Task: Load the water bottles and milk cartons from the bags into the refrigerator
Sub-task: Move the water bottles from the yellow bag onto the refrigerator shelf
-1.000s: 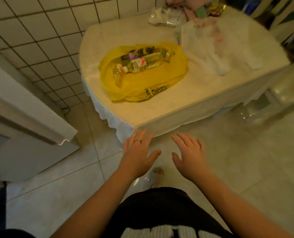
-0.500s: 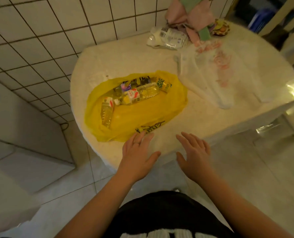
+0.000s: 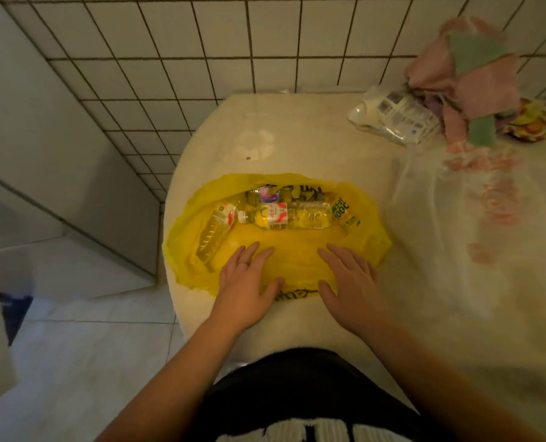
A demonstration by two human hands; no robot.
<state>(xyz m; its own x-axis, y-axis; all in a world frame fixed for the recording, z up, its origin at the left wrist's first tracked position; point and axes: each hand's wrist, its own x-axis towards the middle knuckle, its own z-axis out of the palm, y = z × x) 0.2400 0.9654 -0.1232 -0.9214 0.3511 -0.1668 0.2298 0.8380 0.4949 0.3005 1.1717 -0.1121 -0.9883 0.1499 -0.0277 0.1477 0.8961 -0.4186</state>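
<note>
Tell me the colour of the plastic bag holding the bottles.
Yellow plastic bag with black lettering, clearest in the head view.

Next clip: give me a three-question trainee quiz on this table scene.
1. True or false: the left hand and right hand hold nothing.
2. The bottles lie: A in the white bag; B in the yellow bag; C on the floor.
3. Which hand wears the ring?
Key: 1 true; 2 B; 3 left.
</note>
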